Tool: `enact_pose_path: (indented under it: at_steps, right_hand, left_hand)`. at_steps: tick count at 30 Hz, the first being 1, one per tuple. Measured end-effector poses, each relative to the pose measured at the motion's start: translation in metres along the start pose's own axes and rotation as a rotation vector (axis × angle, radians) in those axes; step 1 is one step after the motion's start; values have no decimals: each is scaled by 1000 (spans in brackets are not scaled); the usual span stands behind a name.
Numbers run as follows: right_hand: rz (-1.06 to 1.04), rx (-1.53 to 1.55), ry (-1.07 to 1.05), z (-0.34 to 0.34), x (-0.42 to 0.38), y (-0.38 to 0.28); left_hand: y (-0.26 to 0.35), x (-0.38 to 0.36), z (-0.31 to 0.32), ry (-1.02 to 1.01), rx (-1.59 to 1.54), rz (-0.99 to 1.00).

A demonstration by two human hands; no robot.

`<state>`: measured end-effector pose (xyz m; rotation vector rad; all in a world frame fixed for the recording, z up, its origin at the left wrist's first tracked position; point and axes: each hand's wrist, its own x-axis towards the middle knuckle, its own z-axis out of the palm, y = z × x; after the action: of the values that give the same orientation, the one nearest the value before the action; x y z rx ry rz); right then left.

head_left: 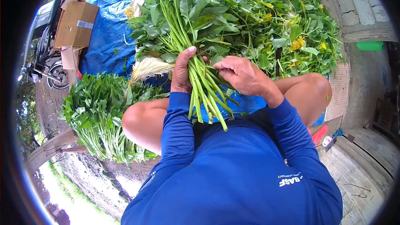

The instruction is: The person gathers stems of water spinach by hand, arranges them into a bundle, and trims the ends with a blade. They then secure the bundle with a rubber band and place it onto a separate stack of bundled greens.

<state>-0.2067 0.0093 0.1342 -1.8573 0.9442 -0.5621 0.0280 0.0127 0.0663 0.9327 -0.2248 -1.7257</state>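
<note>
In the head view, a bunch of green stalks (200, 87) is held upright in front of the person, near the middle of the scene, above the knees. The left hand (182, 71) is wrapped around the stems just below the leaves, its grip closed fully on the bunch, with the thumb pointing far. The right hand (241, 75) is set just right of the stalks, its fingers (223, 64) curled and touching the stems on that side; the grip is narrow, and whether a stem is pinched in it cannot be told. The cut ends of the stalks hang down near the blue shirt (233, 171).

Beyond the hands, a large loose heap of leafy greens (266, 21) is spread over a blue tarp (104, 37), with some yellowed leaves mixed in on the right. To the left of the left knee, a stack of sorted greens (100, 116) is laid on the ground, stems pointing near. A cardboard box (77, 23) is seen far left, carried on a parked motorbike (48, 62). A concrete step (362, 12) lies far right.
</note>
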Motion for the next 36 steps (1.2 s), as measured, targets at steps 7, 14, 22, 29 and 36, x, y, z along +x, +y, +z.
enact_pose_path:
  at_steps: [7,14,22,29,36]
  right_hand:
    - [169,-75,-66,5,2,-20]
    - [166,-372,-302,-38,-28,7]
    - [583,-589,129,-134,47,146]
    - [867,-191,523,-16,97,310]
    - [788,544,426,-81,91,191]
  left_hand:
    - [0,4,10,76,49,40]
    - [24,25,-11,295,61,224]
    - [27,38,-21,386,73,262]
    - [17,39,-2,365,192,196]
    - [14,46,-9,382,171,224]
